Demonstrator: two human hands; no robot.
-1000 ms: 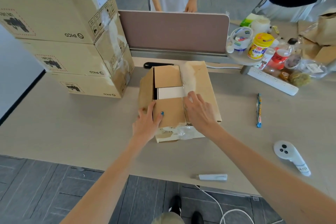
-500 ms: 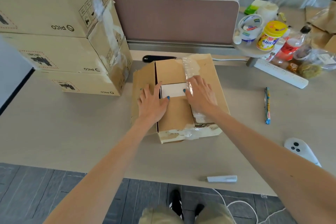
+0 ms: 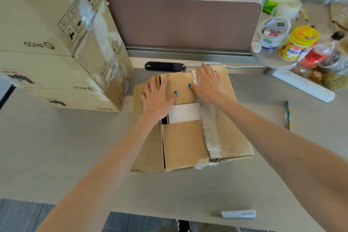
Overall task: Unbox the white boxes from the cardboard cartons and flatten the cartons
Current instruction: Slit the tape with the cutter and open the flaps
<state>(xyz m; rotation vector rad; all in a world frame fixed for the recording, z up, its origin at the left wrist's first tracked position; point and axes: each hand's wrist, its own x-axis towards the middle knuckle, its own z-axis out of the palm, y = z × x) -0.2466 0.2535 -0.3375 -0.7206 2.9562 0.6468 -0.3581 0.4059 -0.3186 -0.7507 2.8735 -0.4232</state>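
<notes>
On the beige desk (image 3: 56, 147) by the partition (image 3: 183, 22) — both hands (image 3: 158, 98) flat, fingers spread, on the carton (image 3: 188, 137).

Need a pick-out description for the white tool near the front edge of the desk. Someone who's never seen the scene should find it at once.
Start at the open carton in the middle of the desk, under both hands. Go from its near right corner toward the desk's front edge: the small flat white tool lies there alone. Nothing else sits on that near strip; the other white things are at the far right.

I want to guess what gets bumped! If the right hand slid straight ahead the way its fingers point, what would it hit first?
Probably the white cable just past the brown cardboard carton's far edge; the right hand points that way.
</notes>
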